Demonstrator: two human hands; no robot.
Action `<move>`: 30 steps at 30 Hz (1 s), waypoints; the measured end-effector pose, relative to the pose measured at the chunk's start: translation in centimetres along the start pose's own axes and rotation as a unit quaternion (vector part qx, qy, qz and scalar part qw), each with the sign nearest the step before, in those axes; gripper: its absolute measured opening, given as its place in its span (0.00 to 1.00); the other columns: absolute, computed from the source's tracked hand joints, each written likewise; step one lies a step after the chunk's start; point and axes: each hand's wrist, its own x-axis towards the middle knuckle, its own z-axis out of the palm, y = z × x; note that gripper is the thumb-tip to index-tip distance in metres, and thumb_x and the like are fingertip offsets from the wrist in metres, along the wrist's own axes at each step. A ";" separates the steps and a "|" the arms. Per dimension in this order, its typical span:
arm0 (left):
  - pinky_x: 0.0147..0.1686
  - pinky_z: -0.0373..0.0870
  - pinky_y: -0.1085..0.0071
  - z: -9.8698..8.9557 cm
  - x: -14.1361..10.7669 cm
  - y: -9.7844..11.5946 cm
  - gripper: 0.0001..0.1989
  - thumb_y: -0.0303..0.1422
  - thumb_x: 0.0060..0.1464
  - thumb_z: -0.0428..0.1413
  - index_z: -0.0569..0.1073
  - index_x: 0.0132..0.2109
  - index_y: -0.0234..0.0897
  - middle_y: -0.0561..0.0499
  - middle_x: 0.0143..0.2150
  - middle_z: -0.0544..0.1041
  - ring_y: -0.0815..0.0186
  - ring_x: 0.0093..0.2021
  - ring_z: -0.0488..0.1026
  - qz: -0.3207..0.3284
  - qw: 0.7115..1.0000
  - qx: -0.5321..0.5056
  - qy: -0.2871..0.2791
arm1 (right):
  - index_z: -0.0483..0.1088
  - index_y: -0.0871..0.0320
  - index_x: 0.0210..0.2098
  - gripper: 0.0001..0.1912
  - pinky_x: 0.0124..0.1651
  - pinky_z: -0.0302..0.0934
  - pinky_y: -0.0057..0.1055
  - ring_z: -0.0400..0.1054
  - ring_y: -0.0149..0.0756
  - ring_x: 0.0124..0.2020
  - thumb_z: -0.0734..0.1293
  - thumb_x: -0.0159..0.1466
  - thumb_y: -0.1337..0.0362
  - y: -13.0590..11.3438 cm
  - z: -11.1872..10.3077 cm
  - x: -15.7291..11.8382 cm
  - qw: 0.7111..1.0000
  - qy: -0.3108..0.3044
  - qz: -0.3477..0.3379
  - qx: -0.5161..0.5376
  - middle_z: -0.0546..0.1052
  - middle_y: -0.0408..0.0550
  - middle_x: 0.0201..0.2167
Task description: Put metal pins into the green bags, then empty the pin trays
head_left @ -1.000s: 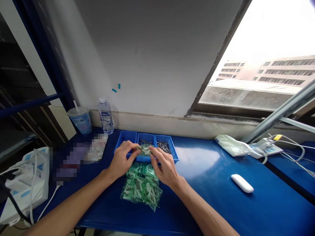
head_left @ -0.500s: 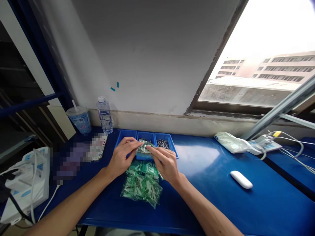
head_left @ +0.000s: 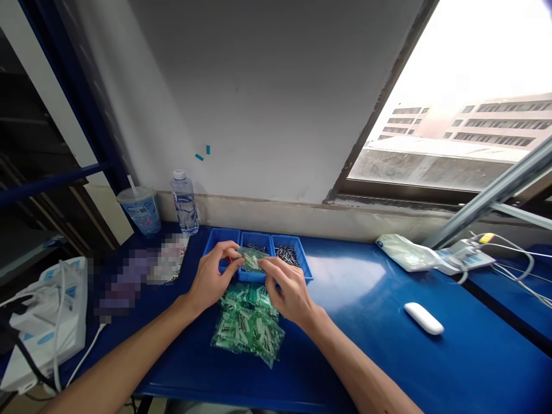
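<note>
Between my two hands hangs a small clear plastic bag (head_left: 250,260) with pale, slim pieces inside, over the front of the blue bins. My left hand (head_left: 214,277) pinches its left side between thumb and fingers. On the right side, my right hand (head_left: 288,286) grips the bag with its fingertips. Several filled green-tinted bags (head_left: 248,325) lie piled on the table just below my hands. Behind the held bag stand a middle blue bin (head_left: 257,238) and a right blue bin (head_left: 305,265) with dark metal screws or nails; the left blue bin (head_left: 222,234) is partly covered by my hand.
A lidded cup (head_left: 140,210) and a water bottle (head_left: 184,204) stand by the wall at left. White power strips (head_left: 64,322) with cables lie at far left. On the right are a white oblong case (head_left: 423,318), a plastic packet (head_left: 405,251) and more cables on the blue table (head_left: 366,345).
My fingers have shifted their grip along the small bag, and it now shows more between them. My left fingers have drawn back slightly. The pile of bags stays put.
</note>
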 end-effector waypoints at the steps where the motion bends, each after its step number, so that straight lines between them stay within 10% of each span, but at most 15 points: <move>1: 0.42 0.77 0.69 0.0 -0.1 0.0 0.12 0.34 0.66 0.62 0.71 0.53 0.41 0.54 0.37 0.81 0.64 0.38 0.81 -0.009 1.000 -0.011 0.006 | 0.66 0.53 0.59 0.20 0.33 0.68 0.31 0.76 0.35 0.34 0.56 0.73 0.75 0.0 0.0 0.0 1.000 -0.010 -0.007 -0.008 0.81 0.52 0.42; 13: 0.52 0.74 0.63 -0.3 0.3 0.2 0.15 0.27 0.72 0.49 0.75 0.59 0.42 0.46 0.49 0.79 0.59 0.53 0.72 0.106 0.988 0.070 -0.087 | 0.75 0.55 0.49 0.07 0.32 0.64 0.33 0.69 0.36 0.30 0.65 0.75 0.67 0.3 0.0 0.0 0.997 0.052 0.046 -0.018 0.76 0.47 0.31; 23: 0.41 0.74 0.68 0.0 0.4 0.5 0.06 0.36 0.71 0.56 0.76 0.45 0.40 0.50 0.41 0.78 0.64 0.40 0.75 0.028 0.992 0.014 -0.126 | 0.71 0.55 0.50 0.06 0.35 0.66 0.32 0.73 0.36 0.33 0.63 0.76 0.66 0.2 0.5 -0.2 0.998 0.011 0.055 0.023 0.78 0.47 0.35; 30: 0.35 0.73 0.71 0.2 0.1 0.3 0.07 0.37 0.67 0.59 0.71 0.46 0.41 0.54 0.35 0.79 0.65 0.33 0.77 -0.064 0.996 -0.024 -0.053 | 0.68 0.54 0.57 0.18 0.34 0.64 0.31 0.73 0.36 0.37 0.56 0.74 0.75 0.3 -0.1 0.0 0.999 -0.046 -0.013 -0.007 0.78 0.53 0.43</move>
